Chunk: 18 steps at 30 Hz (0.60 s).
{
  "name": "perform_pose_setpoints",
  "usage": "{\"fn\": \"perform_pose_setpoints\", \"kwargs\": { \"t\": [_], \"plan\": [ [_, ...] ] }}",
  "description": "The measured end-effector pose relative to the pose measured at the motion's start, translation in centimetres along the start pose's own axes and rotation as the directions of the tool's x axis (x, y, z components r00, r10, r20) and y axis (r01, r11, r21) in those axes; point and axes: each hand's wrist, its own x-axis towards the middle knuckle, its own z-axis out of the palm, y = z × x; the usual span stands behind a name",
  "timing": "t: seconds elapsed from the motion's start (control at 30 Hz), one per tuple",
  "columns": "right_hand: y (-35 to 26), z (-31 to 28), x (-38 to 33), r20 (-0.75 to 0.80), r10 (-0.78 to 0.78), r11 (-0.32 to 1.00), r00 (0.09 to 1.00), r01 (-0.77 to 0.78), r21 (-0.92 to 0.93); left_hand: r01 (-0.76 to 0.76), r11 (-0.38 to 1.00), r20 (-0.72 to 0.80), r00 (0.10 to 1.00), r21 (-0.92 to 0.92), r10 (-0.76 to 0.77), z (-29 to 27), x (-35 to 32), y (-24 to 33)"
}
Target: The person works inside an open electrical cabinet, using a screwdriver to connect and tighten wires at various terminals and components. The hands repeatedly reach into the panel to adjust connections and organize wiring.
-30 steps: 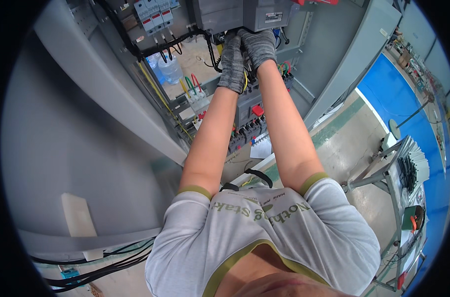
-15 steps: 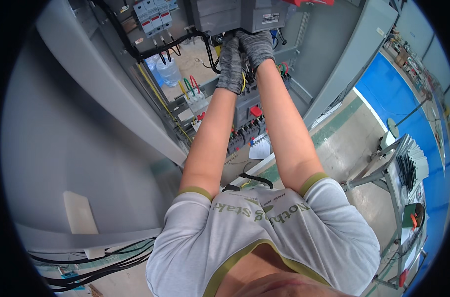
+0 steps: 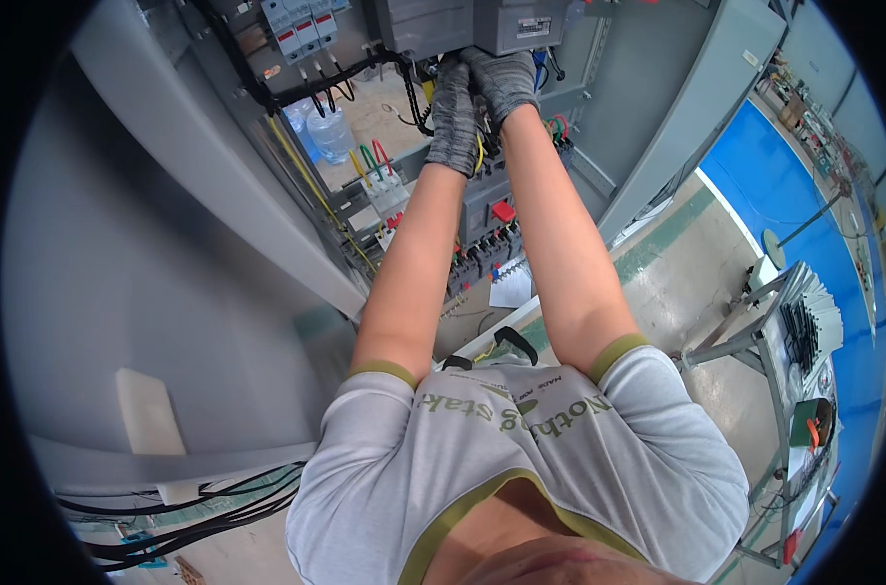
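Observation:
Both my hands wear grey striped knit gloves and reach up into an open grey electrical cabinet. My left hand [image 3: 453, 119] is beneath the left dark grey box [image 3: 423, 27], beside a looped black cable bundle [image 3: 401, 66]. Close against it, my right hand [image 3: 506, 86] is bent under the right dark grey box [image 3: 518, 29]. The fingertips of both are hidden behind the gloves and under the boxes, so what they touch cannot be made out. A yellow wire [image 3: 480, 154] runs by my left wrist. Between my forearms sits a dark switch unit with a red handle [image 3: 502, 212].
Fuse holders [image 3: 302, 29] with red marks are at upper left. Below them, green, red and yellow wires rise from a terminal block [image 3: 385, 190]. The cabinet door [image 3: 170, 292] stands at my left. A metal trolley [image 3: 770, 356] holds parts at right.
The view has shifted slightly, and the red thing at the top edge is now almost out of sight. My hands stay together under the boxes, with hardly any visible movement.

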Motion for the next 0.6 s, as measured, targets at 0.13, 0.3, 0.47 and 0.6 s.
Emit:
{"fn": "perform_pose_setpoints", "kwargs": {
  "t": [0.13,0.3,0.47,0.6],
  "plan": [
    [1.6,0.6,0.5,0.007,0.039,0.985,0.999,-0.040,0.166,-0.082,0.996,0.052,0.995,-0.028,0.084,0.1,0.2,-0.3],
    [2.3,0.5,0.9,0.049,0.030,0.985,0.998,-0.038,0.168,0.018,0.999,-0.018,1.000,0.045,-0.017,1.1,-0.8,0.8],
    [2.0,1.1,0.9,0.032,0.042,0.988,0.999,-0.046,0.149,-0.044,0.999,0.038,0.998,-0.007,0.044,0.2,-0.3,0.1],
    [2.9,1.1,1.2,0.033,0.029,0.995,0.999,-0.032,0.096,-0.028,0.999,0.041,0.999,0.021,0.027,0.5,-0.3,0.1]
  ]
}}
